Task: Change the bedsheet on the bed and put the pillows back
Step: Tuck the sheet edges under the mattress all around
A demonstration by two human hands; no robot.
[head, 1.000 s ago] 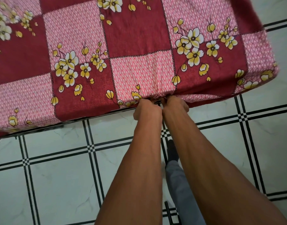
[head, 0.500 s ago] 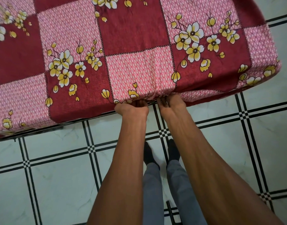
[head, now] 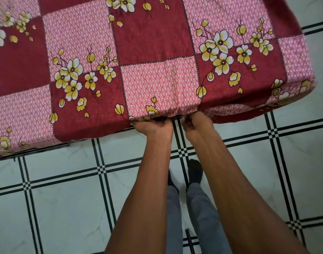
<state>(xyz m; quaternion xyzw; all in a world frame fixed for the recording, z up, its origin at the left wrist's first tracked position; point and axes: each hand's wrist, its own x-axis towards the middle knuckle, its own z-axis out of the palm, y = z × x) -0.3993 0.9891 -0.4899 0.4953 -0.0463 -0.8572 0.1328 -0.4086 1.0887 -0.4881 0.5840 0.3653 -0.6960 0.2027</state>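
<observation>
Bedsheet (head: pixel 157 52), red and pink checks with yellow flowers, lies spread over the bed, its near edge hanging down the side above the tiled floor (head: pixel 56 198). Both hands reach under that edge side by side, close but apart. The left hand (head: pixel 153 125) grasps the hem with fingers curled beneath it; the right hand (head: pixel 197 121) pinches the gathered cloth just beside it. Grey trouser legs (head: pixel 202 217) and dark socks (head: pixel 194 171) show between the forearms.

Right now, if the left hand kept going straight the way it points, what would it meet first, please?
The left hand points under the bed's edge, gripping the bedsheet hem. Going on, it would probably meet the underside of the bed; that space is hidden.
</observation>
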